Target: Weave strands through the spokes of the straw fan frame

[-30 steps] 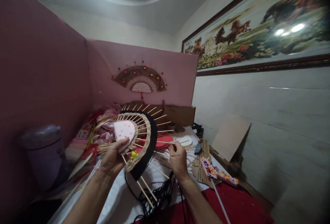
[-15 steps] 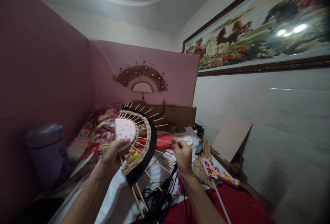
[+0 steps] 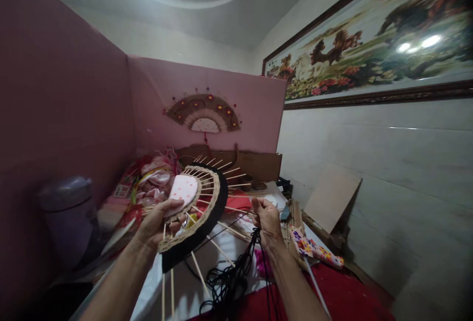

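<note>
Fan (image 3: 213,202) above table (image 3: 150,286); left hand (image 3: 157,222), fingers clamped on dotted centre (image 3: 185,188). Tan band (image 3: 201,221), black band (image 3: 221,205) in place; outer stick ends (image 3: 200,274) bare. Right hand (image 3: 268,220), fingers pinched, apparently on black cord (image 3: 232,276).

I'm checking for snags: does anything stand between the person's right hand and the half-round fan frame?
Nothing solid is visible there but the fan frame's own sticks: several jut toward the right hand. Black cord also spans the gap, its loose tangle hanging below.
</note>
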The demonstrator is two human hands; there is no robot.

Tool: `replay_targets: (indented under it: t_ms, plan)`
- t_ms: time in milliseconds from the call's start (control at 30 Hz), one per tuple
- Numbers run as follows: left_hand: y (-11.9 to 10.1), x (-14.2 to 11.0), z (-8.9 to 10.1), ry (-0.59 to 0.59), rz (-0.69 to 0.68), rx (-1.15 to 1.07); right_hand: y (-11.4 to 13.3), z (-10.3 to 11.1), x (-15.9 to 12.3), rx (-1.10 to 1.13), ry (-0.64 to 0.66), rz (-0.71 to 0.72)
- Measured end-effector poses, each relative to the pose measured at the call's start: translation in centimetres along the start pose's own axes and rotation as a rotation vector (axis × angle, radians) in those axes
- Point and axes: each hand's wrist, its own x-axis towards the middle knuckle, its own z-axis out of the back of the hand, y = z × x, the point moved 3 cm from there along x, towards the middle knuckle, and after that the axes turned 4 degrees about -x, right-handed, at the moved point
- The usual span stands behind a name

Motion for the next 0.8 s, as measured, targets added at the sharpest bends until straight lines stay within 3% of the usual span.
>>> replay_targets:
  t_ms: [167,500,800]
  plan:
    - [-0.1,-0.2,-0.2,0.03,0.059,-0.009,0.3,-0.5,-0.4,0.171,0.091,0.057]
    - [-0.3,-0.8,-1.0,0.038,0.001,-0.052,0.1,-1.5,-1.2,-0.111,0.208,0.086]
    - [0.4,-0.1,-0.7,0.081,0.049,0.028,-0.3,-2.2,-1.5,-0.399,0.255,0.254]
